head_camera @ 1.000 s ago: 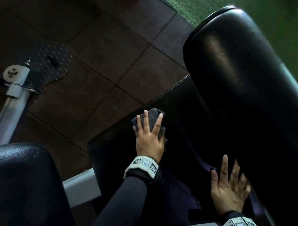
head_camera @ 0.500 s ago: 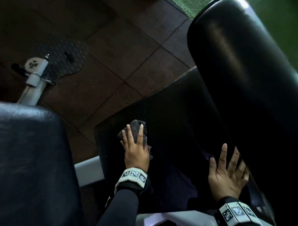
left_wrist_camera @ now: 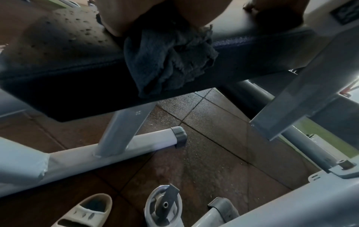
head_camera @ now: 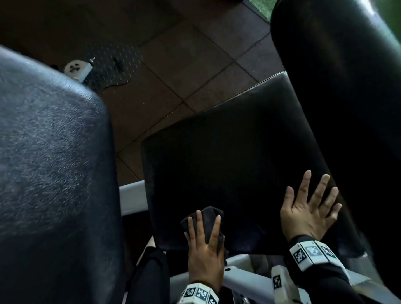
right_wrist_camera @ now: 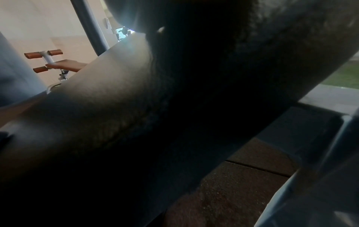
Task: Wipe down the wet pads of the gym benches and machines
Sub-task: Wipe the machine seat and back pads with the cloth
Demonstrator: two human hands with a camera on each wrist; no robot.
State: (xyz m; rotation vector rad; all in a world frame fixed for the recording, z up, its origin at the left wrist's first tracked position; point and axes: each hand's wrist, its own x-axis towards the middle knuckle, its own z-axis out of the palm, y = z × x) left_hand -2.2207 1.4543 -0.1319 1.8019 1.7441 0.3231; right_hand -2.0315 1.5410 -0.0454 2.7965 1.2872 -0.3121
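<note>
Nearest, left hand (head_camera: pixel 206 254) pressing a dark cloth (head_camera: pixel 208 222) onto the near edge of the black seat pad (head_camera: pixel 229 155), fingers laid straight over the bunched fabric; from the left wrist view, cloth (left_wrist_camera: pixel 169 61) spilling over the pad's front edge (left_wrist_camera: pixel 77 76), droplets speckled across the pad top to the left; below it, grey frame tubes (left_wrist_camera: pixel 108 153) and a pale sandal (left_wrist_camera: pixel 85 212) on the brown floor tiles (left_wrist_camera: pixel 213 153). Beside it on the right, right hand (head_camera: pixel 310 214) with its grip spread flat, fingers splayed, holding nothing, resting where the seat pad meets the tall black backrest pad (head_camera: pixel 352 101) (right wrist view mostly dark there); marker bands on both wrists. To the left, another black pad (head_camera: pixel 47 157) filling the frame. Farther off, perforated metal footplate (head_camera: pixel 114 64) on the floor; beyond the backrest, a strip of green turf (head_camera: pixel 258 2).
</note>
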